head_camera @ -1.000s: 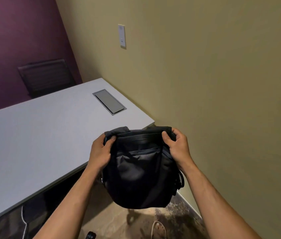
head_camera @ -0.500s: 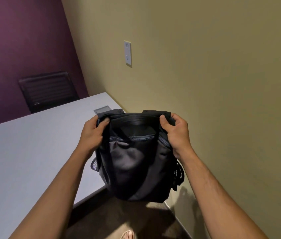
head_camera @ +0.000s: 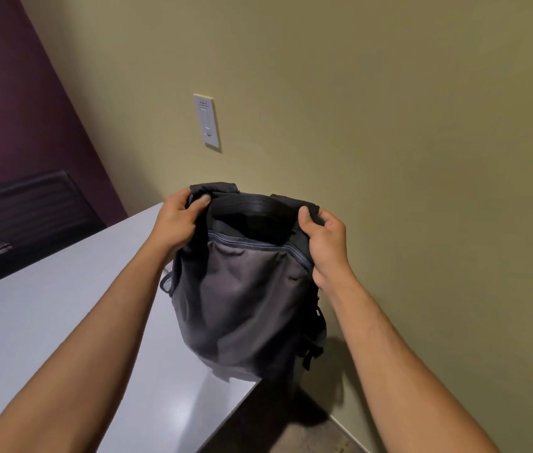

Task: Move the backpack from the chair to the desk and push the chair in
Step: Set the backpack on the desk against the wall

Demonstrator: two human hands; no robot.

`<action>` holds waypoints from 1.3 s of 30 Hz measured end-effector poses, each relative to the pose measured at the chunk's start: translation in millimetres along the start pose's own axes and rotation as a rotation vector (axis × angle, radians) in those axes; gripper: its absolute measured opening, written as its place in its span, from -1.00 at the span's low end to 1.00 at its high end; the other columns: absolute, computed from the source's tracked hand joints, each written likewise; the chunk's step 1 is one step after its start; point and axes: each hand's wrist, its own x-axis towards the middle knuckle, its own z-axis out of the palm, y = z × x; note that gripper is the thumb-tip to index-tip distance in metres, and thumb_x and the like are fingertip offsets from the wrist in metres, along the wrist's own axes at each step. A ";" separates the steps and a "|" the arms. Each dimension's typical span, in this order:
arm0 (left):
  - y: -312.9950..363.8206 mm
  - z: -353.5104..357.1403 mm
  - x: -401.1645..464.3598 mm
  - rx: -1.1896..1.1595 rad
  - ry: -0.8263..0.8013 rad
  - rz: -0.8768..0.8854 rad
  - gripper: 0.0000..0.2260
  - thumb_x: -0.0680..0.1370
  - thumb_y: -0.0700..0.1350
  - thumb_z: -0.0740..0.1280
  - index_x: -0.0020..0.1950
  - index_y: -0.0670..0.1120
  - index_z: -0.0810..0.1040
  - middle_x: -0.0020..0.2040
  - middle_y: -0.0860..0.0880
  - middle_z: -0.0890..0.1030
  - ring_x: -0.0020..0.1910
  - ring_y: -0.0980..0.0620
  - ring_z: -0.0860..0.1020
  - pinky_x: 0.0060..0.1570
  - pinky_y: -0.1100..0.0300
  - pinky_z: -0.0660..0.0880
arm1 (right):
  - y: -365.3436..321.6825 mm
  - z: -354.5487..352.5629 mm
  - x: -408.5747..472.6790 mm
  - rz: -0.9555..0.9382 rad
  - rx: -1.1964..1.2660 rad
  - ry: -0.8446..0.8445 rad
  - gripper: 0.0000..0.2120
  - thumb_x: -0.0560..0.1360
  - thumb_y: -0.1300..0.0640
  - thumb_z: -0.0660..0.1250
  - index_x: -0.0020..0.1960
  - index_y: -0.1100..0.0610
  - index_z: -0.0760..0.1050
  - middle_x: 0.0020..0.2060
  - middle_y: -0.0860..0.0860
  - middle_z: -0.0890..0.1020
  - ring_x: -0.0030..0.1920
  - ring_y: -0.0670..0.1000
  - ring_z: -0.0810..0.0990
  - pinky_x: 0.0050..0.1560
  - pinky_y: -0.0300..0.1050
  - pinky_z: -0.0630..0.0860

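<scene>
A dark grey and black backpack [head_camera: 245, 295] hangs upright in front of me, its bottom over the right corner of the white desk [head_camera: 46, 322]; I cannot tell whether it touches the desktop. My left hand [head_camera: 178, 220] grips the backpack's top left corner and my right hand [head_camera: 325, 246] grips its top right corner. The chair it came from is out of view.
A beige wall [head_camera: 389, 125] with a white wall plate [head_camera: 207, 120] runs close along the desk's right side. A black mesh chair [head_camera: 26, 220] stands behind the desk against a purple wall [head_camera: 7, 109]. Brown floor [head_camera: 291, 429] shows below the desk corner.
Both hands have carried the backpack up and forward, from beside the desk's edge to over its right corner. The view has tilted up and the floor and foot have dropped out of sight.
</scene>
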 end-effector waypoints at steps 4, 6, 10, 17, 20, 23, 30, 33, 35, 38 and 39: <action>-32.8 11.6 44.6 0.013 -0.004 -0.074 -0.82 0.62 -0.11 0.27 0.16 -0.08 0.62 0.08 -0.06 0.69 0.13 -0.08 0.63 0.25 -0.06 0.51 | 25.5 14.6 23.9 0.080 -0.014 0.017 -0.83 0.59 0.17 0.35 0.08 0.26 0.61 0.06 0.19 0.71 0.14 0.22 0.66 0.27 0.25 0.53; -41.9 20.7 63.8 -0.010 0.008 -0.098 -0.79 0.61 -0.10 0.26 0.18 -0.10 0.61 0.10 -0.08 0.69 0.15 -0.08 0.63 0.26 -0.09 0.51 | 30.6 20.2 36.8 0.082 -0.029 0.021 -0.81 0.59 0.13 0.35 0.09 0.24 0.62 0.06 0.15 0.72 0.14 0.17 0.67 0.27 0.22 0.54; -50.2 45.9 92.8 -0.035 0.012 -0.096 -0.83 0.59 -0.10 0.27 -0.04 0.12 0.63 -0.08 0.17 0.68 -0.11 0.27 0.62 0.03 0.14 0.53 | 36.0 16.0 63.5 0.081 -0.095 0.081 -0.76 0.57 0.03 0.38 0.08 0.21 0.59 0.03 0.11 0.72 0.08 0.11 0.68 0.22 0.18 0.58; -64.1 75.6 129.1 -0.106 0.200 -0.224 -0.87 0.60 -0.06 0.28 0.02 -0.07 0.58 0.01 -0.13 0.66 -0.02 -0.10 0.59 0.15 -0.13 0.54 | 79.9 -17.6 56.7 0.068 -0.453 0.118 -0.56 0.50 -0.36 0.20 0.13 -0.04 0.48 0.07 -0.07 0.64 0.09 -0.07 0.61 0.15 -0.05 0.54; -64.3 89.6 139.7 -0.103 0.216 -0.220 -0.81 0.60 -0.06 0.28 0.04 -0.17 0.57 0.04 -0.20 0.65 0.03 -0.19 0.60 0.12 -0.11 0.54 | 98.5 -32.6 57.7 0.188 -0.417 0.093 -0.60 0.65 -0.14 0.12 0.40 0.03 0.31 0.36 0.00 0.49 0.35 -0.01 0.47 0.41 0.01 0.41; -64.6 98.3 149.0 -0.068 0.187 -0.197 -0.83 0.60 -0.04 0.28 -0.08 -0.12 0.52 -0.06 -0.15 0.60 -0.10 -0.09 0.52 -0.01 -0.01 0.49 | 99.6 -33.6 65.0 0.161 -0.417 0.079 -0.65 0.68 0.00 0.10 0.44 0.02 0.27 0.43 -0.02 0.43 0.41 -0.04 0.42 0.45 -0.04 0.35; -73.3 103.8 152.7 -0.064 0.103 -0.220 -0.83 0.58 -0.03 0.34 0.13 -0.03 0.49 0.12 -0.05 0.58 0.09 -0.03 0.56 0.12 0.07 0.52 | 104.6 -36.1 63.1 0.123 -0.524 0.093 -0.63 0.68 0.17 0.09 0.48 0.08 0.25 0.44 0.06 0.44 0.43 0.07 0.42 0.45 -0.02 0.35; -80.3 105.1 141.0 -0.044 0.136 -0.250 -0.66 0.57 0.01 0.35 0.28 -0.05 0.39 0.31 -0.10 0.47 0.24 -0.06 0.49 0.25 0.06 0.45 | 106.6 -38.0 60.3 0.131 -0.568 0.101 -0.59 0.67 0.22 0.08 0.51 0.12 0.20 0.47 0.11 0.40 0.46 0.12 0.38 0.42 -0.10 0.32; -85.7 109.2 130.1 -0.009 0.124 -0.233 -0.56 0.60 0.02 0.29 0.43 -0.07 0.29 0.41 -0.12 0.41 0.36 -0.08 0.42 0.37 0.02 0.37 | 107.2 -41.2 59.4 0.147 -0.593 0.100 -0.57 0.67 0.23 0.06 0.53 0.13 0.18 0.49 0.11 0.38 0.47 0.12 0.36 0.38 -0.15 0.31; -95.0 119.5 113.8 0.062 0.015 -0.182 -0.41 0.67 0.00 0.16 0.61 -0.09 -0.04 0.61 -0.11 0.14 0.56 -0.07 0.16 0.54 0.02 0.13 | 107.2 -44.0 59.7 0.163 -0.643 0.091 -0.57 0.65 0.29 0.04 0.50 0.11 0.20 0.45 0.11 0.43 0.42 0.12 0.43 0.21 -0.25 0.34; -98.0 122.0 110.1 0.074 -0.036 -0.176 -0.38 0.68 0.00 0.14 0.61 -0.08 -0.14 0.64 -0.09 0.04 0.59 -0.05 0.08 0.56 0.01 0.06 | 106.7 -43.6 59.7 0.163 -0.671 0.089 -0.57 0.63 0.32 0.04 0.49 0.12 0.21 0.43 0.12 0.45 0.39 0.14 0.45 0.19 -0.23 0.36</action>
